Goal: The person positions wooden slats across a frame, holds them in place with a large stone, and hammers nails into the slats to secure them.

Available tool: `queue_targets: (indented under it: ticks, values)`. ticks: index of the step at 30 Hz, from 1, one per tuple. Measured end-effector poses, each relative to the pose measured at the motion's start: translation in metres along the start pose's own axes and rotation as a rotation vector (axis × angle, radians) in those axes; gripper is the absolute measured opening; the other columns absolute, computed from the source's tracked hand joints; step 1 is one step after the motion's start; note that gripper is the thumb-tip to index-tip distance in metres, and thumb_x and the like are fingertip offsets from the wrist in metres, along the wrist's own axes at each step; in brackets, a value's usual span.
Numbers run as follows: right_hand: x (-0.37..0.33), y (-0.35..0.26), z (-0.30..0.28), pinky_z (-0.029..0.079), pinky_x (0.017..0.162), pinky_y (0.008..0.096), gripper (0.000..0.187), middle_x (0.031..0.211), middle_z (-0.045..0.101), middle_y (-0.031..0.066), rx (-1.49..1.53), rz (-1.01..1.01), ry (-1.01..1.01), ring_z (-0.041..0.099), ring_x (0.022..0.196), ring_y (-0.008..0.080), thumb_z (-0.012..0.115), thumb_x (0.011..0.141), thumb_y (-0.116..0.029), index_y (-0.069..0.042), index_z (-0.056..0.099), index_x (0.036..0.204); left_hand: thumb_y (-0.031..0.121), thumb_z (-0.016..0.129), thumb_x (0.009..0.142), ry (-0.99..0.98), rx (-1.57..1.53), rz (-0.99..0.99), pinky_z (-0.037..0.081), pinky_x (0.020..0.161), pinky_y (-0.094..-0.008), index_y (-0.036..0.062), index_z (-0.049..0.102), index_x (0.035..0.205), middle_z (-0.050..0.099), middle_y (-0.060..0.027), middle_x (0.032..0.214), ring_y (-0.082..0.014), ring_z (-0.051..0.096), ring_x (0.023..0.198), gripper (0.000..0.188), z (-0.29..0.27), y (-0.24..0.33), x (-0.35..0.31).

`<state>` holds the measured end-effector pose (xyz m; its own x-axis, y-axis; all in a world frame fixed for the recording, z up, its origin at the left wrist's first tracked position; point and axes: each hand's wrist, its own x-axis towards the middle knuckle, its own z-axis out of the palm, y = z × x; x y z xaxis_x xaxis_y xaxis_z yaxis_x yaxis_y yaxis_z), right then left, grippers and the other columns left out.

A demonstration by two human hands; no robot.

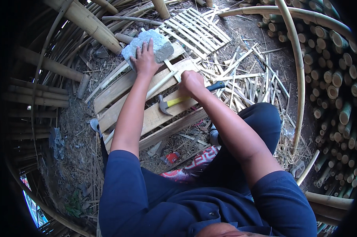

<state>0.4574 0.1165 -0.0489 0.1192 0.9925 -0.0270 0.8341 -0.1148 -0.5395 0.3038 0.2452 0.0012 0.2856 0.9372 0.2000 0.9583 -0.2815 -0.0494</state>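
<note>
Claw hammer [174,101], yellow shaft w/ dark grip, is clamped in the right hand [191,82]; its steel head hangs just below-left of that hand, over the flat bamboo planks [155,114]. Left hand [145,60] lies up & left of the right hand, fingers spread flat, pressing on a grey stone block [157,43] that sits on the planks' far end. Thin slat [171,67] runs between both hands. Slatted bamboo panel [196,29] beyond the block. Split strips [245,79] litter the ground right of the right hand; stacked bamboo poles [336,79] further right.
</note>
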Motion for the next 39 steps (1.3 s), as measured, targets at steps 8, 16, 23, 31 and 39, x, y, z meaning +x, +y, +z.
queue_targets:
  ticks: [8, 16, 23, 31, 39]
  values:
    - [0.003, 0.014, 0.022, 0.056, 0.077, 0.0509, 0.013, 0.084, 0.070, 0.0262, 0.066, -0.140, 0.136, 0.070, 0.083, 0.0455, 0.069, 0.076, -0.013, 0.000, 0.072, 0.078, 0.043, 0.089, 0.071, 0.059, 0.102, 0.112, 0.040, 0.108, -0.0709, 0.0240, 0.030, 0.161, 0.040, -0.0128, 0.161, -0.0376, 0.043, 0.145, 0.108, 0.010, -0.013, 0.001]
    - [0.005, 0.023, 0.035, 0.055, 0.080, 0.0494, 0.014, 0.092, 0.066, 0.0221, 0.015, -0.344, 0.203, 0.067, 0.091, 0.0414, 0.068, 0.079, -0.011, 0.003, 0.066, 0.079, 0.051, 0.087, 0.071, 0.210, 0.017, 0.157, 0.040, 0.108, -0.0686, 0.0153, 0.035, 0.158, 0.047, -0.0154, 0.156, -0.0377, 0.048, 0.141, 0.107, 0.020, -0.036, -0.005]
    - [0.004, 0.008, 0.025, 0.055, 0.080, 0.0478, 0.011, 0.093, 0.067, 0.0205, -0.054, -0.367, 0.259, 0.067, 0.093, 0.0389, 0.070, 0.082, -0.009, 0.001, 0.067, 0.081, 0.045, 0.088, 0.071, 0.273, -0.025, 0.227, 0.039, 0.110, -0.0662, 0.0160, 0.035, 0.158, 0.047, -0.0157, 0.155, -0.0371, 0.048, 0.141, 0.106, 0.029, -0.043, -0.019]
    - [0.003, 0.007, 0.023, 0.056, 0.076, 0.0435, 0.011, 0.089, 0.071, 0.0165, 0.134, -0.130, 0.179, 0.070, 0.087, 0.0364, 0.076, 0.082, -0.012, -0.004, 0.073, 0.076, 0.038, 0.089, 0.071, 0.207, 0.002, 0.247, 0.037, 0.114, -0.0631, 0.0198, 0.036, 0.159, 0.046, -0.0152, 0.157, -0.0366, 0.046, 0.144, 0.104, 0.025, -0.035, -0.020]
    - [-0.002, 0.003, 0.022, 0.055, 0.077, 0.0443, 0.010, 0.090, 0.071, 0.0161, 0.138, -0.172, 0.214, 0.070, 0.088, 0.0356, 0.077, 0.082, -0.014, -0.005, 0.074, 0.079, 0.032, 0.087, 0.075, 0.161, -0.054, 0.263, 0.032, 0.117, -0.0619, 0.0199, 0.037, 0.157, 0.044, -0.0138, 0.158, -0.0351, 0.041, 0.147, 0.097, 0.012, -0.037, -0.027]
